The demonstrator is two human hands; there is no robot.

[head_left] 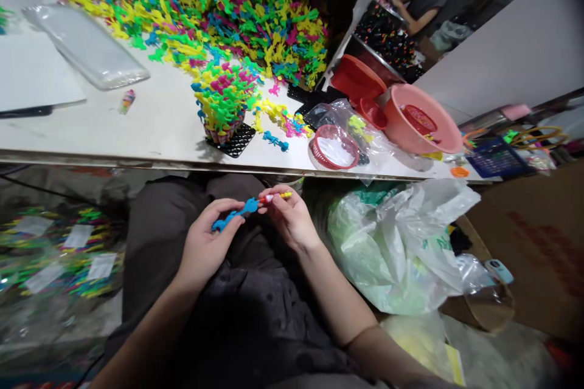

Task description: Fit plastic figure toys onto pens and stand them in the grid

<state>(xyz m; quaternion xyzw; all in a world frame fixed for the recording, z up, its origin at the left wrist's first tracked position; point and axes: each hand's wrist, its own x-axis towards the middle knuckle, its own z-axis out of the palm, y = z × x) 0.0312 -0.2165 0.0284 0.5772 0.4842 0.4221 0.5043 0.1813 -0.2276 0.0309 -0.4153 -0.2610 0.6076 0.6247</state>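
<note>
Above my lap, my left hand (212,237) pinches a blue rubbery figure (232,216) between thumb and fingers. My right hand (291,216) grips a small tube (268,199) with a red and white part and yellow beads (285,194) at its outer end. The blue figure's right end meets the red tip of the tube. On the table (173,134) ahead, a cluster of colourful figures on tubes (223,100) stands on a black perforated tray (239,141). A single small tube (127,101) lies farther left.
Heaped figures (274,24) cover the table's back. A red basket (335,147) and pink basin (424,118) sit to the right. Plastic bags (401,243) hang below the table edge. Packed bags (59,249) lie at lower left. Another person (431,0) is at the upper right.
</note>
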